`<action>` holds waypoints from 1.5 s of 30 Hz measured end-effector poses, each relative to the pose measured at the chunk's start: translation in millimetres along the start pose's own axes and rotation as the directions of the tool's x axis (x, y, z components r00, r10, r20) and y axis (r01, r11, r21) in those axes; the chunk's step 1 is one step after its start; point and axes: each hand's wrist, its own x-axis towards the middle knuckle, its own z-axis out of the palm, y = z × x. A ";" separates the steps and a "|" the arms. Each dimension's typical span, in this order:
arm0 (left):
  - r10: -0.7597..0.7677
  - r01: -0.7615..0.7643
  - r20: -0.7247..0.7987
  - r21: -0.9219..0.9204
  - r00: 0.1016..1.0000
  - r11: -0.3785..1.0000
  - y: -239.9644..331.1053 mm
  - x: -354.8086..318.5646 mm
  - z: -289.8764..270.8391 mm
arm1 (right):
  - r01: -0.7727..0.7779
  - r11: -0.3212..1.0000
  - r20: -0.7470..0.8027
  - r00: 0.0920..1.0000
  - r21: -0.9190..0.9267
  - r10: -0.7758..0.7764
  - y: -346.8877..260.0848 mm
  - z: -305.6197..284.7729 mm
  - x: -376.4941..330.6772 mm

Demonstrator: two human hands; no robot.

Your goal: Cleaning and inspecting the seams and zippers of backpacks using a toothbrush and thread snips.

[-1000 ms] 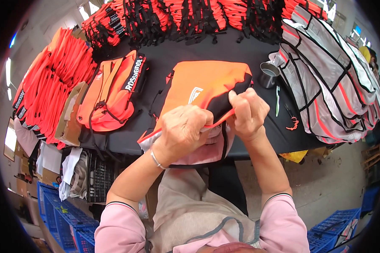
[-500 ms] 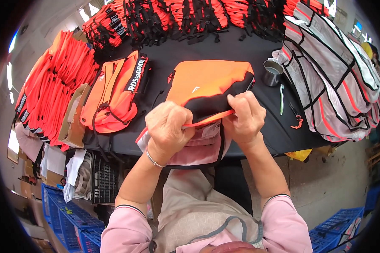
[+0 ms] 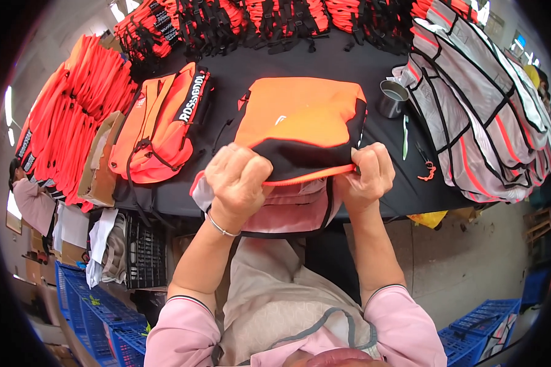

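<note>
In front of me an orange and black bag (image 3: pixel 300 113) lies on the dark table, its near side hanging toward me. An orange zipper edge runs across its opening, where a pale lining (image 3: pixel 294 214) with black binding shows. My left hand (image 3: pixel 237 177) is closed in a fist on the left end of that edge. On the right end, my right hand (image 3: pixel 371 174) pinches the edge between thumb and curled fingers. The zipper edge stretches between both hands. What lies under the fingers is hidden.
Left of the bag lies another orange bag (image 3: pixel 156 128), beside a cardboard box (image 3: pixel 101 165) and a stack of orange pieces (image 3: pixel 73 116). At right are a metal cup (image 3: pixel 393 98), a light green tool (image 3: pixel 405 137), small snips (image 3: pixel 427 166) and grey panels (image 3: pixel 471 110). Strapped orange bundles (image 3: pixel 281 21) line the back.
My right hand has moved slightly right and down, and my left slightly left. The zipper edge between them is straighter and more level. Both hands keep their grip.
</note>
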 end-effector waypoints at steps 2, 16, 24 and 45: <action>0.016 -0.018 0.041 0.032 0.999 0.999 1.9 -11.1 1.8 | -0.008 0.999 -0.013 1.000 0.038 0.009 -9.3 -2.1 3.9; -0.060 0.066 0.269 -0.015 0.961 0.998 28.9 -17.1 3.2 | 0.162 0.980 0.095 0.984 -0.117 -0.151 10.0 -19.9 8.5; -0.253 0.569 0.873 -0.033 0.416 0.822 -21.6 -114.8 -66.8 | -0.057 0.998 0.129 0.990 -0.021 0.059 58.0 -68.3 -46.3; 0.030 0.289 0.914 -0.158 0.404 0.944 19.1 -152.5 -59.3 | -0.401 0.909 0.992 -0.006 0.114 -0.127 -102.5 -37.6 -96.3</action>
